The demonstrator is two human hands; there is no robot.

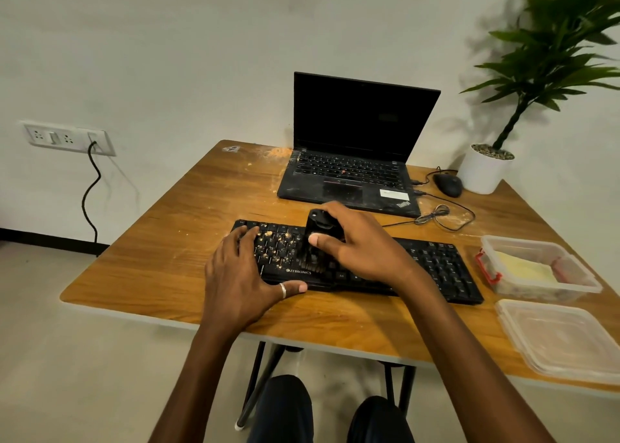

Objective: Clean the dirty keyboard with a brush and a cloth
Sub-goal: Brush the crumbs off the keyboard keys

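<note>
The black full-width plastic keyboard (436, 264) lies across the middle of the wooden bench (161, 241), in front of an open black laptop (352, 174); orange-brown crumbs (278, 244) litter the keys of its left part, while the right part looks clean. The right hand (359, 244) clasps a black bristle brush (313, 241), bristles down on the keys just right of the crumbs; the left hand (241, 268) lies flat with straight fingers on the left end, thumb along the front edge, pinning the board. The step appears to be brushing, with most of it left to do. To do it well, use short strokes in one direction along the rows, driving crumbs toward one edge rather than into the gaps; press lightly, so the bristles reach between keys; move the left hand clear of the dirty patch. A clear plastic box (523, 241) at the right holds something yellow, perhaps the cloth for wiping afterwards.
</note>
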